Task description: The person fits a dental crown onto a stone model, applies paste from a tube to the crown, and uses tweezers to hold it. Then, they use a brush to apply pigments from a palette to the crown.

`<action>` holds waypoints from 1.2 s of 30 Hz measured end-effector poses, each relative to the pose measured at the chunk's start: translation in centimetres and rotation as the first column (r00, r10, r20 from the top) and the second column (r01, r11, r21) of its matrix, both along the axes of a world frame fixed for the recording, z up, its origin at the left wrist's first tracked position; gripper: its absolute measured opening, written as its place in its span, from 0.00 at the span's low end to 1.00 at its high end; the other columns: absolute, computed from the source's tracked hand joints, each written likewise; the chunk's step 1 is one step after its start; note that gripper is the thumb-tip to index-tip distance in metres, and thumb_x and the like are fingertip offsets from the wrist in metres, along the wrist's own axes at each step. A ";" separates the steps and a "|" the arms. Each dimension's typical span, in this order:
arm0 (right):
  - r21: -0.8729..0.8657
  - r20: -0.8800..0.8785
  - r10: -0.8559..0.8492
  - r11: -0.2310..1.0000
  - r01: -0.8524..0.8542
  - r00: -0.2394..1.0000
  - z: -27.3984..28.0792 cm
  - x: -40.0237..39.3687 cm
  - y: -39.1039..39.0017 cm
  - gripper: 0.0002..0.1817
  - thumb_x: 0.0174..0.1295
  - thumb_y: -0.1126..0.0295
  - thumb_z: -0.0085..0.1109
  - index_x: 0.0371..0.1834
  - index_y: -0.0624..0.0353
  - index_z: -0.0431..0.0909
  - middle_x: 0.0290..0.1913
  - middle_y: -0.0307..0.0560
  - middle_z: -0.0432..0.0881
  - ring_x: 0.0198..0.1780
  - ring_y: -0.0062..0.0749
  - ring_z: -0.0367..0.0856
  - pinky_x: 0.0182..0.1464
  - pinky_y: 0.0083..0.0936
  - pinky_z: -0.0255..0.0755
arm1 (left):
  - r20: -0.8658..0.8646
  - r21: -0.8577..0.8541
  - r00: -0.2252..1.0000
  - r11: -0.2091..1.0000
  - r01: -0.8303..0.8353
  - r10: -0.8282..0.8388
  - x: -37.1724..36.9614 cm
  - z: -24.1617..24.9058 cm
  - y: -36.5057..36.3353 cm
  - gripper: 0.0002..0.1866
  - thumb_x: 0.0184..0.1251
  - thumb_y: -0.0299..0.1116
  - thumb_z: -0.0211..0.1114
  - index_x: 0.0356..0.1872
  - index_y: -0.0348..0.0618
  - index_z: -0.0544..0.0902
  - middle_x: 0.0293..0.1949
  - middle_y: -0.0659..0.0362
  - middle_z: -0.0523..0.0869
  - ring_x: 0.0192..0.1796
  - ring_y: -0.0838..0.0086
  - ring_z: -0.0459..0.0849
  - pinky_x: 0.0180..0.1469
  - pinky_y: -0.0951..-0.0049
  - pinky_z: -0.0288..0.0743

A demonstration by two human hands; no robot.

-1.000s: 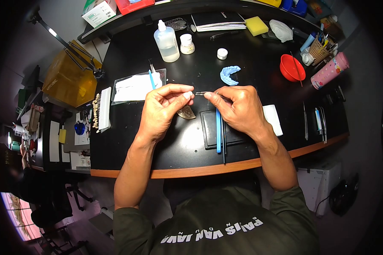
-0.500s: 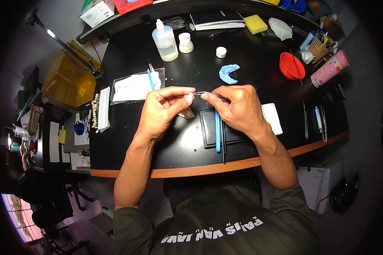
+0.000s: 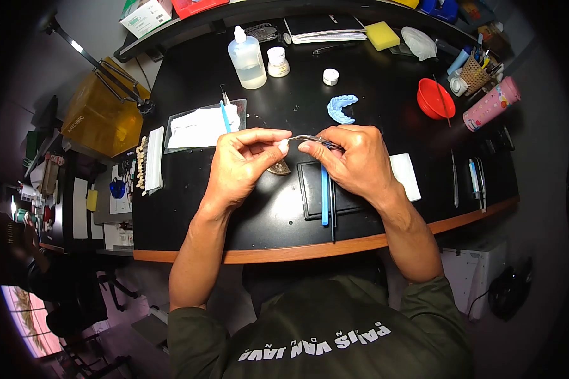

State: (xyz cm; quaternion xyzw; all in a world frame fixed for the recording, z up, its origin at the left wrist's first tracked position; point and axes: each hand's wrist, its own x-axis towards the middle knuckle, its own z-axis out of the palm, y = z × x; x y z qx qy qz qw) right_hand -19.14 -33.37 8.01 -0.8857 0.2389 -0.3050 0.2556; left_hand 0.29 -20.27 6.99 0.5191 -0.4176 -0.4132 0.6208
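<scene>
My left hand [image 3: 237, 164] pinches a small white piece [image 3: 284, 146] between thumb and index finger, low over the desk. From the other side my right hand [image 3: 360, 158] grips slim curved metal tweezers [image 3: 310, 138], their tips right at the white piece. Below the right hand lie a blue-handled tool [image 3: 325, 199] and a thin dark rod [image 3: 334, 215], crossing a black tray [image 3: 311, 202]. Partly hidden behind my left hand is a brownish wedge-shaped object [image 3: 279, 168]. A blue toothed dental mould [image 3: 342, 110] rests beyond both hands.
Farther back stand a clear squeeze bottle [image 3: 248, 63], a white-capped jar [image 3: 277, 63] and a small white pot [image 3: 330, 77]. White tissue on a glass plate [image 3: 239, 108] lies left. To the right are a red bowl [image 3: 433, 104], pink tumbler [image 3: 492, 104] and folded tissue [image 3: 404, 177].
The tweezers have turned a little in my right hand, showing more of their bend, with the tips slightly shifted at the white piece. My left hand keeps its pinch.
</scene>
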 end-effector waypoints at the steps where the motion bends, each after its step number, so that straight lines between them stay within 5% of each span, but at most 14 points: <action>1: -0.002 -0.009 0.001 1.000 -0.001 1.000 0.0 0.0 0.0 0.21 0.66 0.51 0.77 0.32 0.62 0.92 0.22 0.50 0.85 0.24 0.43 0.87 0.29 0.38 0.77 | -0.005 0.002 1.000 1.000 -0.002 0.002 0.0 0.0 0.0 0.13 0.70 0.21 0.76 0.54 0.31 0.91 0.42 0.56 0.93 0.42 0.81 0.89 0.47 0.81 0.83; 7: 0.031 0.037 0.004 1.000 -0.005 0.999 -0.2 -0.1 0.2 0.15 0.67 0.59 0.74 0.34 0.62 0.92 0.21 0.49 0.84 0.22 0.44 0.85 0.27 0.38 0.76 | 0.012 0.006 1.000 1.000 -0.020 0.019 0.1 0.0 0.0 0.13 0.70 0.21 0.76 0.54 0.31 0.91 0.42 0.55 0.94 0.42 0.81 0.89 0.48 0.81 0.83; 36: -0.102 0.040 0.038 0.994 -0.034 0.998 -0.6 -0.1 -0.1 0.16 0.66 0.58 0.76 0.37 0.62 0.93 0.26 0.53 0.89 0.26 0.48 0.90 0.30 0.39 0.81 | 0.183 0.079 0.983 0.996 -0.043 0.028 -0.1 0.2 0.1 0.12 0.71 0.23 0.76 0.53 0.34 0.93 0.41 0.57 0.94 0.42 0.81 0.89 0.48 0.78 0.82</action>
